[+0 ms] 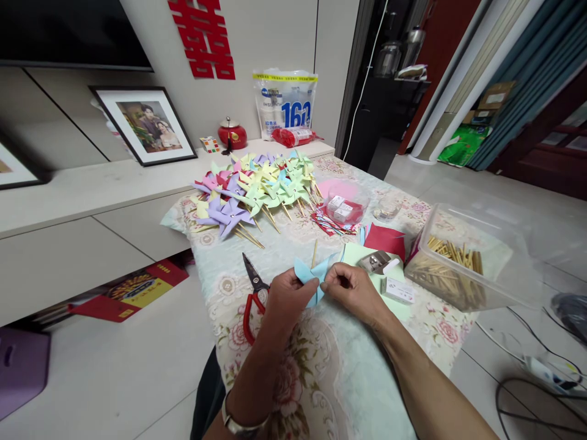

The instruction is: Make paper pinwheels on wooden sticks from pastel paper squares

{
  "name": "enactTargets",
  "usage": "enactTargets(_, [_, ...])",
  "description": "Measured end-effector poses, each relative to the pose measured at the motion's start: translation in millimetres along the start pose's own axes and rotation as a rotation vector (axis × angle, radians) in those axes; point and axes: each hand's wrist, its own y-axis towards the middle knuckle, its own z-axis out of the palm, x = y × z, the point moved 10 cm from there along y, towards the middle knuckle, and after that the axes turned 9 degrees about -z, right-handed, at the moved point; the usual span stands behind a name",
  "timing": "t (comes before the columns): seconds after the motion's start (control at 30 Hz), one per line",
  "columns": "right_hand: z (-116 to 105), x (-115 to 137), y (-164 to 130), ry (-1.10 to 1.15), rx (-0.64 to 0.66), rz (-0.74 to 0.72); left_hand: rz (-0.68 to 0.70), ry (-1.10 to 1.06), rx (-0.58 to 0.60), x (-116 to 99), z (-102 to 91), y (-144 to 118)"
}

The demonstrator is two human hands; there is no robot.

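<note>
Floral-clothed table [339, 391]: pinwheels [257, 189], scissors [252, 293], stick box [463, 256].

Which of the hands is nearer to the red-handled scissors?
Left. The left hand sits right beside the red-handled scissors, nearly touching the handles; the right hand is farther off, across the blue paper both hands pinch.

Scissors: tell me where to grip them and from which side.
Take the scissors by the red loop handles, coming from the near edge of the table. The handles point toward the person and the blades point away. The left hand lies right beside them, holding blue paper.
</note>
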Motion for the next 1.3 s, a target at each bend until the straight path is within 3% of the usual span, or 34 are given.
enactTargets(0.5, [0.7, 0.9, -0.2, 0.052, 0.020, -0.005, -0.036, -0.022, 0.026, 1.5, 0.8, -0.3])
enactTargets(0.6, [-17.2, 2.4, -0.9, 0.119, -0.126, -0.043, -0.094, -0.011, 0.096, 1.3, 2.7, -0.8])
enactTargets(0.67, [-36.1, 6.0, -3.6, 0.177, -0.284, -0.125, -0.129, 0.023, 0.157, -2.2, 4.8, -1.7])
enactTargets(0.73, [-46.1, 9.4, -5.9, 0.233, -0.351, -0.203, -0.147, 0.101, 0.216, -8.9, 6.6, -2.7])
enactTargets(0.8, [-42.3, 12.3, -4.4, 0.279, -0.285, -0.240, -0.154, 0.220, 0.279, -16.8, 9.0, -3.4])
enactTargets(1.0, [-7.1, 24.5, -3.6, 0.377, 0.067, -0.201, -0.153, 0.502, 0.541, -31.2, 26.2, -7.7])
enactTargets(1.17, [7.7, 23.5, -7.1, 0.354, 0.202, -0.129, -0.088, 0.728, 0.606, -34.6, 37.0, -2.8])
enactTargets(1.3, [11.2, 18.5, -7.0, 0.329, 0.222, -0.108, -0.079, 0.937, 0.651, -33.4, 44.8, 0.6])
